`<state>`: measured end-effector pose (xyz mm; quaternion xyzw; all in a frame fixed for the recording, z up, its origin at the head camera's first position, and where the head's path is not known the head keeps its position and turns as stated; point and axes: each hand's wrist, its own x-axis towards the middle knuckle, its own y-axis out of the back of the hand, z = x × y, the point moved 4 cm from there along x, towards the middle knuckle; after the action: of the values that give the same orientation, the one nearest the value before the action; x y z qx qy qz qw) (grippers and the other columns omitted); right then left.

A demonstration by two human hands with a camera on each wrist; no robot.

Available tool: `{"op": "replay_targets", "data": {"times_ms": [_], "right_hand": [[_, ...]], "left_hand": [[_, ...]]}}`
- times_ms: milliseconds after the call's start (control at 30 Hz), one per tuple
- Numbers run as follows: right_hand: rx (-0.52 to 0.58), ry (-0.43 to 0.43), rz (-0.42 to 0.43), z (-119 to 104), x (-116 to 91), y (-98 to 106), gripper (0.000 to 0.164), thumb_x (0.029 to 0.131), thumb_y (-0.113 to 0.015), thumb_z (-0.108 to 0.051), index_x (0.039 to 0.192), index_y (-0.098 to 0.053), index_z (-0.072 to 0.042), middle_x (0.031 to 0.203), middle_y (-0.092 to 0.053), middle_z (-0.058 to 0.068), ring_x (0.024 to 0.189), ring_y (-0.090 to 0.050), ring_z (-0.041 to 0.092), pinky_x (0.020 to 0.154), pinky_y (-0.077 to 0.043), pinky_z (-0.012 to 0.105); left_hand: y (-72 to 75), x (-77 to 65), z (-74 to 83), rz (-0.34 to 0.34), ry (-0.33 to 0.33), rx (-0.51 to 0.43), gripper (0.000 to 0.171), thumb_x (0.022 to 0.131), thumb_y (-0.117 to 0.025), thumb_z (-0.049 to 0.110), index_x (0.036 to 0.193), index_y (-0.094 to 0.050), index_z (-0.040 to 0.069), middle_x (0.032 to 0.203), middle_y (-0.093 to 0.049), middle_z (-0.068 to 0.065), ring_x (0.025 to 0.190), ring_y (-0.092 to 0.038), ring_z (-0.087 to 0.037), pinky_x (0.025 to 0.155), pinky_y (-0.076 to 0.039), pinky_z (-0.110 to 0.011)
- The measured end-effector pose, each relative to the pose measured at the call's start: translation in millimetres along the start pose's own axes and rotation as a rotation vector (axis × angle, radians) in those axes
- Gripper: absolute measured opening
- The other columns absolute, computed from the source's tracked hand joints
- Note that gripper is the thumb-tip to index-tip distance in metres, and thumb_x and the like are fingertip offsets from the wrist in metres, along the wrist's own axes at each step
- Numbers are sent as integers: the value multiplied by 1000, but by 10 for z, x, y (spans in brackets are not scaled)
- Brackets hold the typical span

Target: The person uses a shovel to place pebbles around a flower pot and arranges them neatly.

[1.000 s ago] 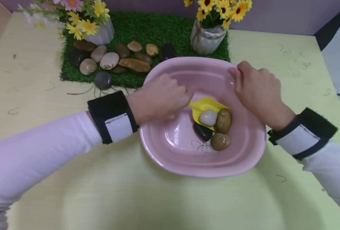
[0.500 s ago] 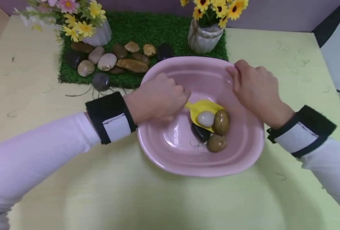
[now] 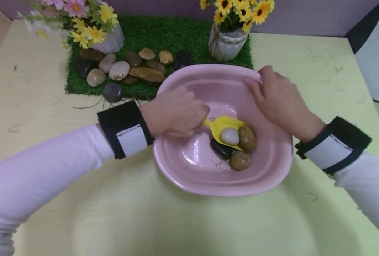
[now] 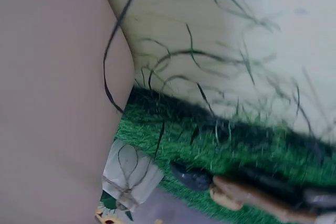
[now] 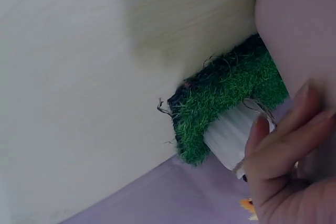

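A pink plastic basin [image 3: 189, 177] stands on the table. Over its left part, my left hand [image 3: 178, 113] grips the handle of a yellow scoop [image 3: 222, 124], fingers curled round it. A white stone [image 3: 229, 136] lies on the scoop's blade, and a brown stone [image 3: 247, 138] sits at the blade's right edge. Below the blade are a black stone [image 3: 220, 149] and another brown stone [image 3: 240, 160] on the basin floor. My right hand [image 3: 277, 101] holds the basin's upper right rim, thumb on the inside. In the right wrist view, the right hand's fingers [image 5: 286, 148] are bent at the rim.
Behind the basin lies an artificial grass mat [image 3: 163, 30] with several stones [image 3: 119, 70] at its front left. Two flower pots, a left one [image 3: 110, 40] and a right one [image 3: 226, 44], stand on the mat. Loose dark strands lie on the table [image 3: 119, 213].
The scoop blade has shifted slightly toward me in the basin, with the white stone on it. The black stone has moved a little left. My right thumb has slid left along the rim.
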<state>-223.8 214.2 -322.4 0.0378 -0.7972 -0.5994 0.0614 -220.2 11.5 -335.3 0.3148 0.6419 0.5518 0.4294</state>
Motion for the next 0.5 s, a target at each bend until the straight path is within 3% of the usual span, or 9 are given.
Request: {"op": "replay_targets", "data": {"times_ms": [100, 300, 500], "right_hand": [[37, 9, -54, 9, 25, 5, 52, 106, -33, -42, 128, -44, 4, 84, -58, 25, 72, -60, 41, 61, -47, 49], [-3, 71, -32, -12, 43, 38, 39, 106, -41, -36, 99, -51, 1, 65, -46, 12, 53, -50, 28, 48, -35, 34], [-21, 81, -8, -16, 35, 59, 38, 105, -44, -35, 93, -52, 1, 63, -45, 12, 51, -48, 27, 47, -34, 33]], "left_hand": [[16, -7, 13, 6, -16, 16, 46, 101, -45, 51, 90, -64, 10, 69, -57, -2, 56, -53, -17, 52, -38, -30], [48, -48, 21, 30, -39, -21, 42, 101, -46, 46, 90, -65, 10, 71, -59, -3, 57, -55, -18, 54, -42, -30], [70, -63, 6, 24, -46, -32, 36, 102, -46, 40, 92, -65, 10, 73, -60, -3, 60, -57, -18, 57, -46, -31]]}}
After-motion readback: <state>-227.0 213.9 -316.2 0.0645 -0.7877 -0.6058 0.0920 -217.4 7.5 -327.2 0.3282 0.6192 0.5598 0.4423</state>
